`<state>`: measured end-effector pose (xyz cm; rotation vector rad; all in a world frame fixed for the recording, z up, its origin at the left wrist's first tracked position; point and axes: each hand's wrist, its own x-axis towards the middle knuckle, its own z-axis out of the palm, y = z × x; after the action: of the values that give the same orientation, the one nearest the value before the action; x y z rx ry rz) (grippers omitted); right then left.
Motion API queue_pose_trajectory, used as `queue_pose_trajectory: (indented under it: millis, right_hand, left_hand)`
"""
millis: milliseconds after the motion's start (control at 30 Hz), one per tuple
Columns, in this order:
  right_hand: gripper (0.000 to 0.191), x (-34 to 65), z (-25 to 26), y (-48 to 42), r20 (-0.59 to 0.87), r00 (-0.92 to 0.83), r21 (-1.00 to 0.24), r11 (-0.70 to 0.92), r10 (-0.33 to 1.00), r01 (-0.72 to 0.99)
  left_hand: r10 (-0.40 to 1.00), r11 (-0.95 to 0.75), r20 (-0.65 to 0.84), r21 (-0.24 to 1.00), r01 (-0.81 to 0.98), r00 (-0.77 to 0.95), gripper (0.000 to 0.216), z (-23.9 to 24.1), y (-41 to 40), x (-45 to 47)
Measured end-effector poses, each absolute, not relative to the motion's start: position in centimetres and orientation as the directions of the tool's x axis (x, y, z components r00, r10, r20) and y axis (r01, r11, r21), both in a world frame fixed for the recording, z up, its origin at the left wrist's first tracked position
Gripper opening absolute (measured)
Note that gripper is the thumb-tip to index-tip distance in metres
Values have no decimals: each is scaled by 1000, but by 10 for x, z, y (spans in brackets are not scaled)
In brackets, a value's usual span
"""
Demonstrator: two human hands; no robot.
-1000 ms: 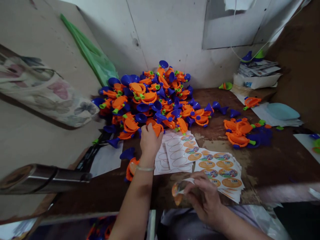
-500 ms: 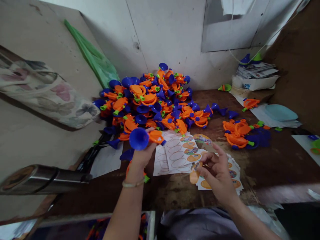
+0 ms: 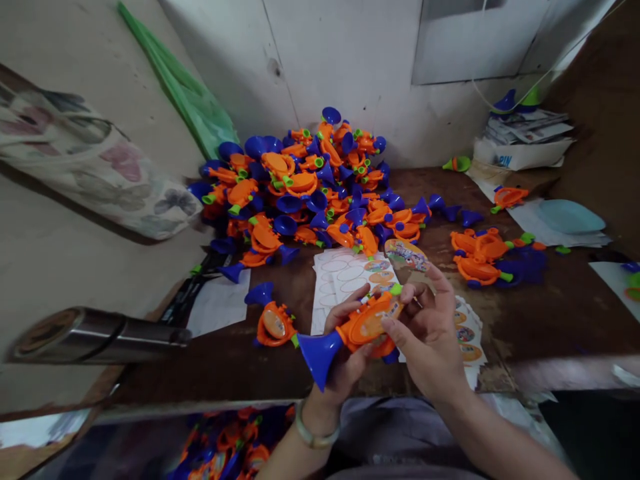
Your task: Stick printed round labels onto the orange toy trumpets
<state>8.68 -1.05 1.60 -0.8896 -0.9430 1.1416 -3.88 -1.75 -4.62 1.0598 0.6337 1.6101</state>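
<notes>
The left hand (image 3: pixel 345 367) cradled one orange-and-blue plastic toy horn (image 3: pixel 367 327), the right hand (image 3: pixel 430 340) gripping its body. A white box (image 3: pixel 520 155) read "PIN".

A green plastic bag (image 3: pixel 173 83) hangs against a beige board (image 3: pixel 75 280), beside a floral cloth bag (image 3: pixel 85 157), with a metal cylinder (image 3: pixel 100 335) jutting in below them. At right, a stack of papers (image 3: pixel 525 127) sits on a white box (image 3: pixel 520 155), and a pale blue lid (image 3: pixel 571 216), perhaps a plate, lies on loose sheets (image 3: pixel 550 230).
</notes>
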Motion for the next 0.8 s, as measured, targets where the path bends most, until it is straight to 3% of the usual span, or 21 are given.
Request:
queue_pose_trajectory:
  millis: [300, 800]
  right_hand:
    - [80, 90, 13, -15, 227, 126, -930, 253, 966, -265]
    - [75, 93, 12, -13, 259, 139, -928, 286, 956, -239]
  left_hand:
    - [925, -370, 376, 856, -361, -56, 46, -35, -18, -39]
    - [955, -294, 285, 886, -358, -78, 43, -23, -17, -32]
